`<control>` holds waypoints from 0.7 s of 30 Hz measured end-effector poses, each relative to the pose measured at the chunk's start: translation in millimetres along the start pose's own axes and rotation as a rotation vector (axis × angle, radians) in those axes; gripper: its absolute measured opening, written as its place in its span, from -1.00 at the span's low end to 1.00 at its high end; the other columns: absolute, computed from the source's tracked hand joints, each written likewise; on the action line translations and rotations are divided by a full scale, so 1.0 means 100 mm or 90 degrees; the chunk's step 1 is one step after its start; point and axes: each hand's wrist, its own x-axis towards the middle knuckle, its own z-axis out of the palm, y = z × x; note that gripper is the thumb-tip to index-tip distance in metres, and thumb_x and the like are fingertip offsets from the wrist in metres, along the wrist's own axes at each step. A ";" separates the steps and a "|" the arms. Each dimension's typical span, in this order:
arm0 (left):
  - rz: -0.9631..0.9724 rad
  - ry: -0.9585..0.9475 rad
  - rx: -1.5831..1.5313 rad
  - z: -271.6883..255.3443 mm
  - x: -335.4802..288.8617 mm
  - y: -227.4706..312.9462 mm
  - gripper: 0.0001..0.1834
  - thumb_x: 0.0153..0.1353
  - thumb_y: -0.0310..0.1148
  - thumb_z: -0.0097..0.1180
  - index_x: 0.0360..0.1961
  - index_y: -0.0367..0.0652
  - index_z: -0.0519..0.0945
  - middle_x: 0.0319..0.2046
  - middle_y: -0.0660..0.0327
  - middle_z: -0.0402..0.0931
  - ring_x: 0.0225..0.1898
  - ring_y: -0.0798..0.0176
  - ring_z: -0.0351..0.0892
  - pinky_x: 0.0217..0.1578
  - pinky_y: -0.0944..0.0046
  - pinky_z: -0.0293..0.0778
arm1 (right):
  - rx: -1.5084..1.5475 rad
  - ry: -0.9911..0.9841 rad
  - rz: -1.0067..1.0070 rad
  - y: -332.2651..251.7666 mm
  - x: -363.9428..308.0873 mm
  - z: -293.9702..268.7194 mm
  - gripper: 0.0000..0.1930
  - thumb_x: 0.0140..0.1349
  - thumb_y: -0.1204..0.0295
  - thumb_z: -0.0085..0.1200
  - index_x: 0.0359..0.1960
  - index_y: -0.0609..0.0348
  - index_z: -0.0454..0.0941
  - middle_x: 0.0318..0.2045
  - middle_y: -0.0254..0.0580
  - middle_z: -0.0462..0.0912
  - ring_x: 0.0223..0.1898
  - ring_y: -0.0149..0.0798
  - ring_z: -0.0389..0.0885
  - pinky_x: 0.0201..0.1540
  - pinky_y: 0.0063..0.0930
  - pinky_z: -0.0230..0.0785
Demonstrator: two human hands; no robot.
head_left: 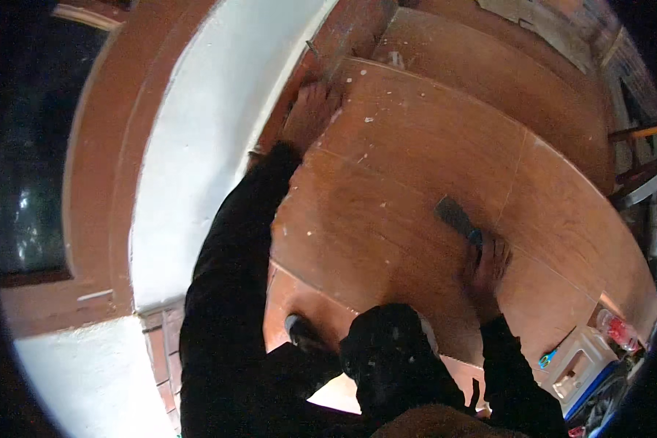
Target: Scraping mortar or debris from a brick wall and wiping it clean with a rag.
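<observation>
My right hand (493, 261) is closed round the handle of a putty knife (454, 216), whose wide dark blade points up and left over the brown tiled step (387, 182). Whether the blade touches the tile I cannot tell. Farther up on the left, my left hand (315, 109) lies with its fingers stretched out at the step's left end, by the brown skirting along the white wall. White specks are scattered on the tile near it. Seams between the tiles run across the step.
Another brown step (474, 80) rises beyond. At the lower right are a white plastic stool (578, 369), blue-handled scissors (547, 359) and a clear container with red inside (617, 328). The white wall (212, 109) and a brown-framed window (98, 182) stand left. My knee (390, 350) is close below.
</observation>
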 end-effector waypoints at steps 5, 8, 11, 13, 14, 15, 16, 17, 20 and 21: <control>-0.460 -0.012 -0.315 0.19 1.39 0.30 -0.53 0.42 0.02 0.13 0.05 -0.17 0.45 -0.01 -0.08 0.52 0.08 -0.11 0.55 0.02 -0.13 0.48 | -0.085 0.033 -0.014 0.01 0.02 0.00 -0.50 0.48 0.16 -0.08 0.34 0.15 0.45 0.23 0.18 0.45 0.29 0.30 0.34 0.36 0.28 0.08; -0.568 0.072 -0.420 0.13 1.22 0.55 -0.46 0.37 0.04 0.19 0.07 -0.20 0.44 0.08 -0.15 0.53 0.12 -0.27 0.56 0.04 -0.22 0.49 | -0.046 -0.011 0.019 -0.01 0.02 -0.01 -0.49 0.49 0.17 -0.08 0.36 0.15 0.43 0.26 0.19 0.44 0.32 0.31 0.33 0.37 0.29 0.07; -0.611 0.076 -0.598 -0.29 0.36 0.75 -0.42 0.41 0.06 0.08 0.23 -0.16 0.43 0.10 -0.17 0.56 0.12 -0.31 0.58 0.05 -0.24 0.51 | -0.038 -0.005 0.012 -0.05 0.00 -0.05 -0.46 0.49 0.18 -0.06 0.40 0.18 0.39 0.34 0.20 0.40 0.38 0.31 0.30 0.40 0.31 0.04; -0.420 0.023 -0.544 -0.75 -0.42 0.88 -0.37 0.46 0.06 -0.01 0.37 -0.13 0.41 0.11 -0.17 0.57 0.11 -0.21 0.60 0.03 -0.07 0.57 | -0.081 -0.013 0.023 -0.10 0.01 -0.09 -0.44 0.50 0.18 -0.06 0.42 0.22 0.36 0.40 0.21 0.37 0.43 0.30 0.27 0.42 0.30 0.03; -0.339 -0.096 -0.598 -1.00 -0.83 0.92 -0.38 0.44 0.05 0.02 0.32 -0.17 0.45 0.11 -0.18 0.57 0.07 -0.22 0.63 0.01 -0.07 0.59 | -0.099 0.005 -0.003 -0.13 0.03 -0.13 -0.43 0.50 0.18 -0.06 0.43 0.23 0.35 0.41 0.21 0.36 0.44 0.29 0.26 0.43 0.28 0.03; -0.330 -0.185 -0.677 -1.25 -1.22 0.94 -0.39 0.42 0.04 0.05 0.27 -0.21 0.49 0.11 -0.18 0.57 0.04 -0.23 0.66 0.00 -0.07 0.62 | -0.106 -0.007 -0.001 -0.20 0.07 -0.16 -0.42 0.51 0.17 -0.07 0.44 0.24 0.33 0.42 0.21 0.36 0.45 0.29 0.25 0.44 0.27 0.03; -0.285 -0.313 -0.731 -1.53 -1.61 0.95 -0.40 0.39 0.03 0.08 0.22 -0.25 0.53 0.10 -0.19 0.57 0.01 -0.24 0.68 -0.02 -0.07 0.64 | -0.144 -0.067 0.025 -0.24 0.13 -0.21 -0.41 0.51 0.17 -0.07 0.46 0.25 0.31 0.43 0.21 0.35 0.46 0.28 0.24 0.45 0.25 0.03; -0.211 -0.330 -0.711 -1.77 -1.95 0.88 -0.41 0.36 0.02 0.12 0.22 -0.20 0.55 0.04 -0.06 0.63 0.00 -0.13 0.69 0.00 0.03 0.63 | -0.099 -0.049 -0.052 -0.32 0.19 -0.25 -0.43 0.53 0.21 -0.10 0.46 0.25 0.30 0.42 0.22 0.36 0.46 0.29 0.24 0.48 0.20 0.03; -0.390 -0.399 -0.781 -2.33 -2.41 0.40 -0.49 0.24 -0.08 0.25 0.10 -0.20 0.60 -0.07 0.03 0.66 -0.06 -0.05 0.70 -0.03 0.08 0.61 | 0.101 -0.122 -0.092 -0.62 0.64 -0.31 -0.47 0.50 0.41 -0.12 0.47 0.25 0.28 0.35 0.34 0.43 0.34 0.37 0.40 0.42 0.11 0.21; -0.452 -0.371 -0.825 -2.57 -2.54 0.23 -0.51 0.20 -0.12 0.30 0.06 -0.20 0.60 -0.09 0.06 0.67 -0.08 -0.06 0.70 -0.03 0.09 0.61 | 0.052 -0.170 -0.127 -0.74 0.81 -0.32 -0.47 0.48 0.45 -0.11 0.47 0.20 0.29 0.28 0.37 0.47 0.26 0.36 0.48 0.33 0.11 0.34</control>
